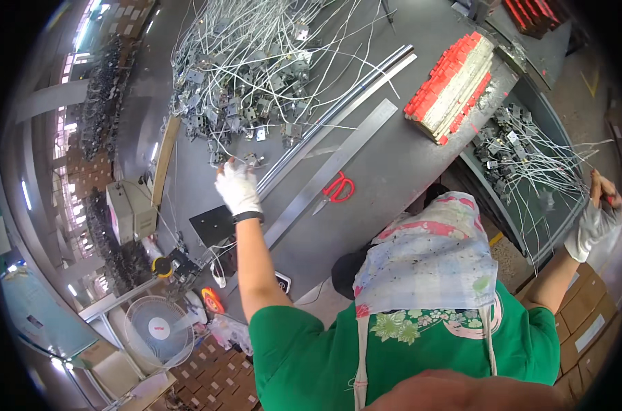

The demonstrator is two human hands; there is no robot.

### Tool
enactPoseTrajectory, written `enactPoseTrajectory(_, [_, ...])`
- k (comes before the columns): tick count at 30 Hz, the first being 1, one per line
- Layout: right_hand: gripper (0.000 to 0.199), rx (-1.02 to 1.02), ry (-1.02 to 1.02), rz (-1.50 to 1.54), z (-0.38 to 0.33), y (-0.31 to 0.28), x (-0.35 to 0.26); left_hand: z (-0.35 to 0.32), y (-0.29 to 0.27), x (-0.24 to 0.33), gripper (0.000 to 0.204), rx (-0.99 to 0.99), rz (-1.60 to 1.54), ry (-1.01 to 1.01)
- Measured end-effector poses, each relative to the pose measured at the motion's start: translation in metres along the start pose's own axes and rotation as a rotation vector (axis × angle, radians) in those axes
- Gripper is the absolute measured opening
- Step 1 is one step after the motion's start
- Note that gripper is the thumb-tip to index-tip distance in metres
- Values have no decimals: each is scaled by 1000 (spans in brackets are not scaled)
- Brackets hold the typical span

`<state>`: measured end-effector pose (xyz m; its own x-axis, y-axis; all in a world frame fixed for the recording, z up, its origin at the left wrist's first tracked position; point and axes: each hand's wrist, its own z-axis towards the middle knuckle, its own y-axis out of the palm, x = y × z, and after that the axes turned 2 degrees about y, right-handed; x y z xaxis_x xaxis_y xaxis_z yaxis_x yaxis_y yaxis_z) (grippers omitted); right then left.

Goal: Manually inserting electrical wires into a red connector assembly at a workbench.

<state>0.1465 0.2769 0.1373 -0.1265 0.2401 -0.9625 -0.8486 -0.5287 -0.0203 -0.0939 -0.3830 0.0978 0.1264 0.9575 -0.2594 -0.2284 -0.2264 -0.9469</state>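
Note:
My left hand (239, 190), in a white glove with bare fingertips, reaches to the near edge of a large heap of small metal parts with white wires (249, 75). Its fingers are drawn together beside a small metal part; what they pinch is too small to tell. Far to the right, my right hand (593, 222), gloved the same way, is by the outer rim of a grey-green bin (564, 222). Its fingers are curled, with a bit of red and black showing at them. Inside the bin lies a smaller bunch of wired metal parts (506, 147), wire ends pointing toward that hand.
On the grey table lie red-handled scissors (339, 187), a flat metal ruler (359, 137) and long metal strips (338, 113). A block of red and cream pieces (451, 89) sits near the bin. A fan (160, 327) stands lower left, and cardboard boxes (585, 308) lower right.

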Motion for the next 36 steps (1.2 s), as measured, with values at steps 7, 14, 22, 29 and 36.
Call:
enactPoseTrajectory(7, [22,218,17,144,-51,56,-36,3,-33,-97,15,191,-333,-375])
enactPoseTrajectory(14, [25,581,110,469,-32,-5,47,9,-83,-75,23,791,-1366,-372])
enactPoseTrajectory(22, [25,-139,737,-111,-157,124,-22,-29,-160,106,16,-54,-1509,109])
enactPoseTrajectory(29, [36,-369,805,496,-164,206,-20,-74,-102,265,23,-372,-1364,459])
enactPoseTrajectory(36, [25,-133,746,423,-76,191,81,-75,-31,336,28,-568,-1433,285])
